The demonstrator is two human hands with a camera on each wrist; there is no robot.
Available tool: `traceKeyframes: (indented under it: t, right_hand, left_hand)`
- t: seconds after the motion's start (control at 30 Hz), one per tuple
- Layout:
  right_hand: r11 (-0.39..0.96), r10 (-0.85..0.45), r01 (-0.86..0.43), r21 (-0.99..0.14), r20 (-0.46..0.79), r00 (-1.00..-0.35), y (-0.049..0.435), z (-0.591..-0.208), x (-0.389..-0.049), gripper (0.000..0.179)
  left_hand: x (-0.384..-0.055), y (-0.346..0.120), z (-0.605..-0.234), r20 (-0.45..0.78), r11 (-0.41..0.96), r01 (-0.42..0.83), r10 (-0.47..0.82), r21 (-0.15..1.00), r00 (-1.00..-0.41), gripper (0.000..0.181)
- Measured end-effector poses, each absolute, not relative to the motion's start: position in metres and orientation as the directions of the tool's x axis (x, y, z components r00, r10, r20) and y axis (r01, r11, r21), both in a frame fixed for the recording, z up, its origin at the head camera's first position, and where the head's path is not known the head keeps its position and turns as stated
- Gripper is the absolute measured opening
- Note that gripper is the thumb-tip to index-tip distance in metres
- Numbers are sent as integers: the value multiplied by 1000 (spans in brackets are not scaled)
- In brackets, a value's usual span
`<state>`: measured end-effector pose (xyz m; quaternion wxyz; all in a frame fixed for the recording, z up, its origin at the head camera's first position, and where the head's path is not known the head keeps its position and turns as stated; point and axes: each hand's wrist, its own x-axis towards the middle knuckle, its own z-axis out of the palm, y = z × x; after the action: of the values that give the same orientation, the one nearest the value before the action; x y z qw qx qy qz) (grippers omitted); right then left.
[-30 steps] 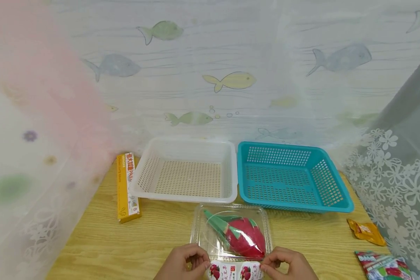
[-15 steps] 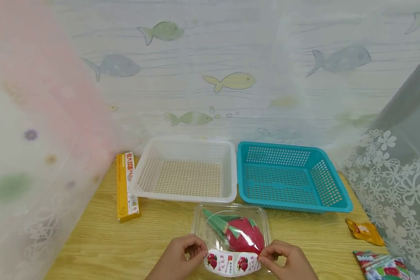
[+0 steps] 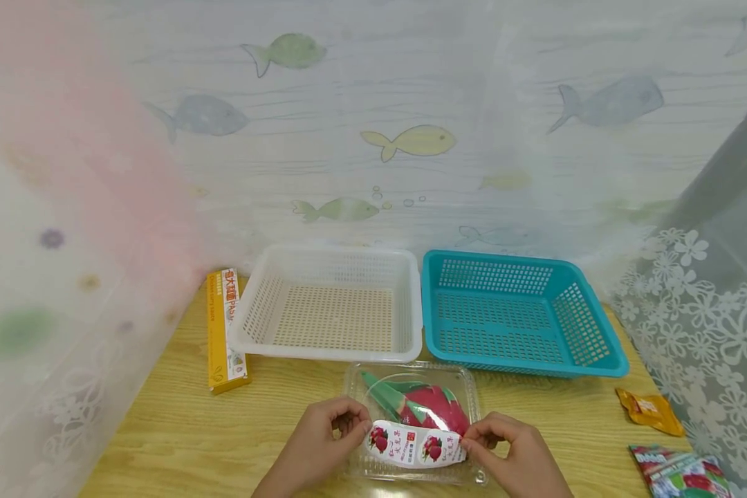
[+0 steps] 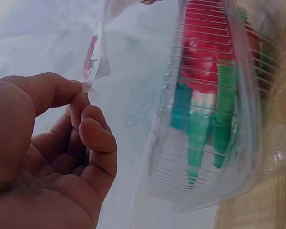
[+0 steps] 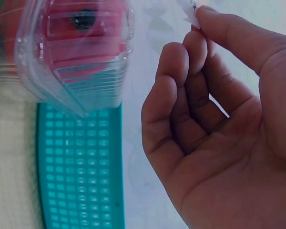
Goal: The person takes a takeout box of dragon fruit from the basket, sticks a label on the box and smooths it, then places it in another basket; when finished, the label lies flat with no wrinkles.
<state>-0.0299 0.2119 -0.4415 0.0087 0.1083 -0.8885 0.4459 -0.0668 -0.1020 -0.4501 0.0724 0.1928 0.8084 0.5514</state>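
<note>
A long white label (image 3: 401, 444) printed with red dragon fruits and characters is stretched level between the two hands. The left hand (image 3: 324, 441) pinches its left end between thumb and forefinger; the left wrist view shows that pinch and the label's edge (image 4: 96, 57). At the other end, the right hand (image 3: 513, 448) pinches a corner the same way. Behind and below the label, a clear plastic clamshell box (image 3: 356, 387) lies closed on the table, with a red and green dragon fruit (image 3: 432, 404) inside. The label hides the box's nearer part and the fruit's lower edge.
Beyond the box stand a white mesh basket (image 3: 326, 351) and a teal mesh basket (image 3: 504, 299), side by side. An orange pasta box (image 3: 224, 339) lies at left. On the right are a small orange packet (image 3: 650, 411) and a colourful pouch (image 3: 681, 470).
Both hands have moved away from the body, carrying the label from the box's near edge to over its front part. The box and baskets have stayed in place.
</note>
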Motion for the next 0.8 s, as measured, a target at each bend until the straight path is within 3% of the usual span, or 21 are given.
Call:
traceKeyframes:
  t: [0.2, 0.53, 0.8]
  right_hand:
    - [635, -101, -98, -767, 44, -994, 208, -433, -35, 9]
    - [612, -18, -7, -791, -5, -1000, 202, -424, -42, 13]
    - [644, 20, -6, -765, 24, -1000, 202, -423, -50, 12]
  left_hand:
    - [-72, -102, -442, 68, 348, 205, 367, 915, -928, 7]
    - [-78, -100, -432, 49, 362, 175, 330, 916, -943, 5]
    - [-84, -96, -432, 56, 383, 175, 300, 907, -952, 7]
